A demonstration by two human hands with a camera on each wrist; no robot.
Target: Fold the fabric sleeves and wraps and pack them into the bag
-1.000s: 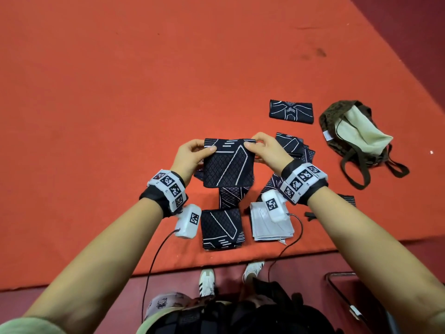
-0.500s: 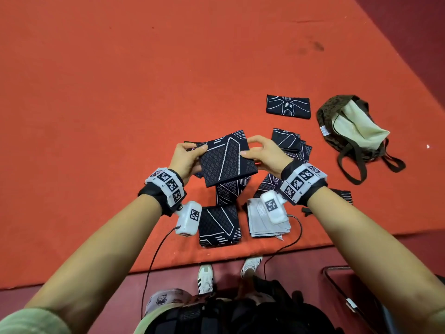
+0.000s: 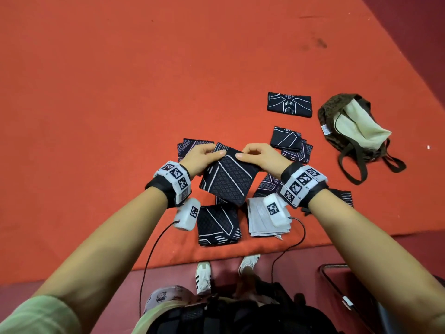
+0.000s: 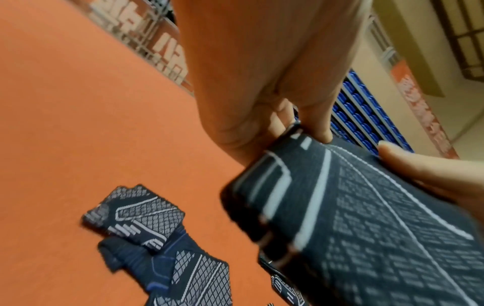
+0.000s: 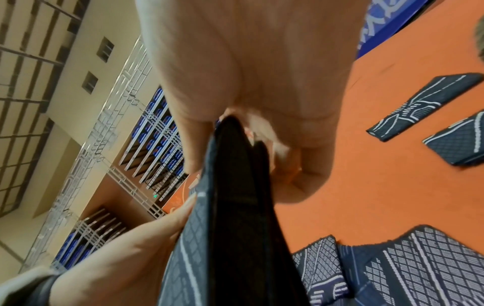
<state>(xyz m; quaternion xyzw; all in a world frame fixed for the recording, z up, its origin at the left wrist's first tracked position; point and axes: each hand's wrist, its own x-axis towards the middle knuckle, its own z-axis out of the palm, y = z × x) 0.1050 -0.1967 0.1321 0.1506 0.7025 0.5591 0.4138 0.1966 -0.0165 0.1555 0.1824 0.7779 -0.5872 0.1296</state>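
I hold a folded black sleeve with white line pattern above the orange mat, tilted. My left hand pinches its left top edge, thumb on top. My right hand pinches the right top edge. In the left wrist view the sleeve fills the lower right, held between thumb and fingers. In the right wrist view the sleeve shows edge-on as a thick fold. The dark green bag with a pale lining lies open at the right.
Folded black sleeves lie on the mat: one near the front edge, a stack by the bag, one farther back, one behind my left hand. A folded white cloth sits near the mat's front edge.
The sleeve has gone from hanging upright to tilted flat and folded smaller, and my two hands have come closer together along its top edge.
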